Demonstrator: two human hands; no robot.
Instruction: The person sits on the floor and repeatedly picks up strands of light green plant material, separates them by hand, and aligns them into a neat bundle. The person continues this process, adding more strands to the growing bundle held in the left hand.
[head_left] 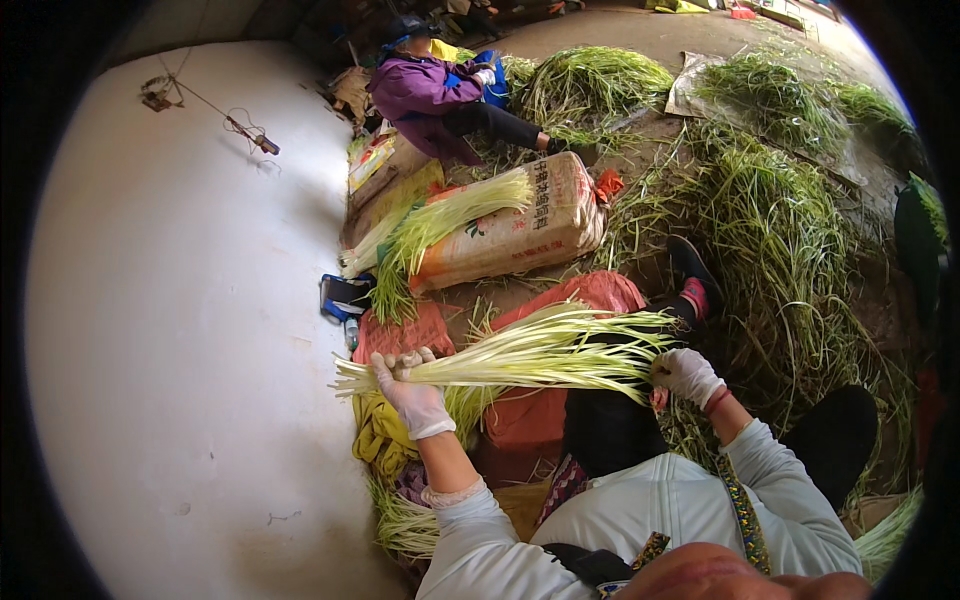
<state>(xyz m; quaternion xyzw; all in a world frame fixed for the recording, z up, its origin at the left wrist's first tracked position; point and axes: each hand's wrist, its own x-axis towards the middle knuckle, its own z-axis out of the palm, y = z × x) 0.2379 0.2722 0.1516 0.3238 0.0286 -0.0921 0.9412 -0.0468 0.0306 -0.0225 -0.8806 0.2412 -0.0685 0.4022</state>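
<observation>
- The left hand (412,392) is closing round the pale end of the bunch of stalks (520,352), so its glove is covering the stems there.
- The right hand (686,375) is hiding the leaf tips it is gripping.
- Below the hands, the person's lap is lying under an orange cloth (560,340).
- Well beyond the hands, another person in a purple jacket (425,95) is bending over, face turned away, hands too small to make out.
- Right of the right hand, the green heap (790,240) is running off into the dark rim.
</observation>
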